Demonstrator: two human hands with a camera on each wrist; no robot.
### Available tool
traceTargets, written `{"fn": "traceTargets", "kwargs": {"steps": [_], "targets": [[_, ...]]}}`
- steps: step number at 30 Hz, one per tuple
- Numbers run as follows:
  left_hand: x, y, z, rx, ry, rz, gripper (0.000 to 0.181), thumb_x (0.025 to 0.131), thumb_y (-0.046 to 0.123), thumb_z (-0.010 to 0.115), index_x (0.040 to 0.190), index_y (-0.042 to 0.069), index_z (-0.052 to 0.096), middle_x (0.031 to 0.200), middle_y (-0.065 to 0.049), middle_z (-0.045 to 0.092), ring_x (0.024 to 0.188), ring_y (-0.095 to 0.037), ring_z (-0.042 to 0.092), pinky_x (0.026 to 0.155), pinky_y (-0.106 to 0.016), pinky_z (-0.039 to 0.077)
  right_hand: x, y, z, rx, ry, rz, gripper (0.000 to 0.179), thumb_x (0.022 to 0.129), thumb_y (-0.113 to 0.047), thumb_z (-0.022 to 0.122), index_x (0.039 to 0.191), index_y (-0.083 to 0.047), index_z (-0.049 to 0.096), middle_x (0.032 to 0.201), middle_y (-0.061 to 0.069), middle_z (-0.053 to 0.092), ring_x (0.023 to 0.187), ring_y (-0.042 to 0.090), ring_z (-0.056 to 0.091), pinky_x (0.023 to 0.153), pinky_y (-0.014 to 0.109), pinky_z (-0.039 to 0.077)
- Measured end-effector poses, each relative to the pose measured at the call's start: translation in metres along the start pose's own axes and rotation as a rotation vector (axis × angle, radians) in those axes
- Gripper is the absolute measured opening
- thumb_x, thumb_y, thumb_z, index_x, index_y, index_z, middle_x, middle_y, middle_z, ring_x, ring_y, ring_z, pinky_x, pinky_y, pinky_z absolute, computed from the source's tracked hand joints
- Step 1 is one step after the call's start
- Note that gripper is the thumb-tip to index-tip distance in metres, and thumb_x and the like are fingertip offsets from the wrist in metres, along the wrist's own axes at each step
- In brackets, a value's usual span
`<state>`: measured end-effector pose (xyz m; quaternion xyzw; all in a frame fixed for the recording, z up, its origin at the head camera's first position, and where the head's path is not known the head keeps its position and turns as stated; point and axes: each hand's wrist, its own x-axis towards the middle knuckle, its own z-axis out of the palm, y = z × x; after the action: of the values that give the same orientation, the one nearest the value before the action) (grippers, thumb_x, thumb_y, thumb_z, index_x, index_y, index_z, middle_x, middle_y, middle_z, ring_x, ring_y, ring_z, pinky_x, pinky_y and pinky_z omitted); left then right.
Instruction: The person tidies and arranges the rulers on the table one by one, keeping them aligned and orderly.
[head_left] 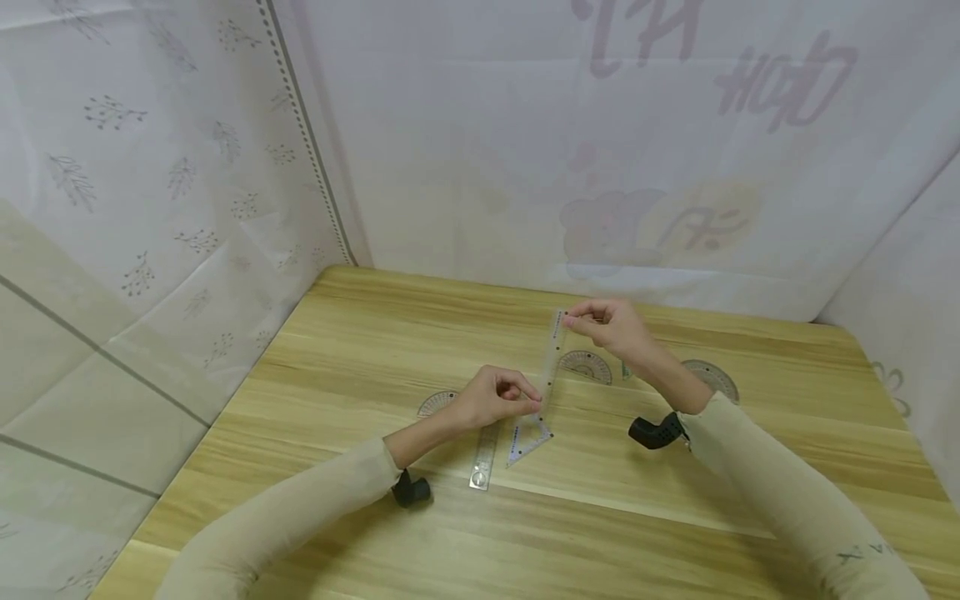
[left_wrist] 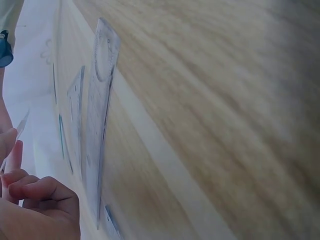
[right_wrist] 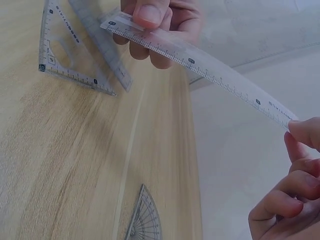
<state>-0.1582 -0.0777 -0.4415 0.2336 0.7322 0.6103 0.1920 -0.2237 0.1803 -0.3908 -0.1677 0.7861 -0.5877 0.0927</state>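
Note:
A clear ruler [head_left: 551, 367] is held above the table between both hands, slanting across the head view. At its near end, my left hand [head_left: 495, 398] pinches it between thumb and fingers. The far end is pinched by my right hand [head_left: 611, 327]. Seen from the right wrist, the same ruler [right_wrist: 215, 75] looks slightly bowed, its markings along one edge. Below the left hand a clear set square [head_left: 517, 450] lies on the wood. Beside it is a second clear ruler [head_left: 482, 467] with a round hole at one end, partly covered by the left hand in the head view.
On the wooden table [head_left: 360, 350] lie a protractor [head_left: 587, 367] near the middle, another protractor [head_left: 712, 379] behind the right forearm, and a third protractor [head_left: 437, 403] partly behind the left hand. A small green-edged piece [head_left: 627, 372] shows beside the right wrist. Patterned cloth [head_left: 450, 167] hangs behind.

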Motion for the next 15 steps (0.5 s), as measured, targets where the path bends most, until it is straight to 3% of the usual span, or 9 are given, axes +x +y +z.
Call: {"fn": "traceTargets", "kwargs": {"steps": [8,15], "targets": [[-0.002,-0.004,-0.005,-0.002,0.012,0.006,0.01,0.091,0.001,0.076,0.098,-0.005,0.075,0.062,0.002,0.04,0.056,-0.009,0.034,0.055,-0.02,0.031,0.006,-0.002,0.008,0.021,-0.008,0.047,0.024,0.101,-0.015,0.066,0.114,0.006,0.069,0.086,0.009,0.059,0.059,0.012,0.036,0.055,0.024,0.034],[-0.006,-0.004,-0.012,0.015,0.018,-0.007,0.01,0.091,0.003,0.076,0.099,-0.003,0.075,0.063,0.002,0.042,0.058,-0.009,0.035,0.055,-0.02,0.031,0.012,0.001,0.012,0.025,-0.012,0.047,0.024,0.103,-0.015,0.065,0.115,0.005,0.069,0.091,0.009,0.063,0.063,0.013,0.037,0.057,0.025,0.035]]}}
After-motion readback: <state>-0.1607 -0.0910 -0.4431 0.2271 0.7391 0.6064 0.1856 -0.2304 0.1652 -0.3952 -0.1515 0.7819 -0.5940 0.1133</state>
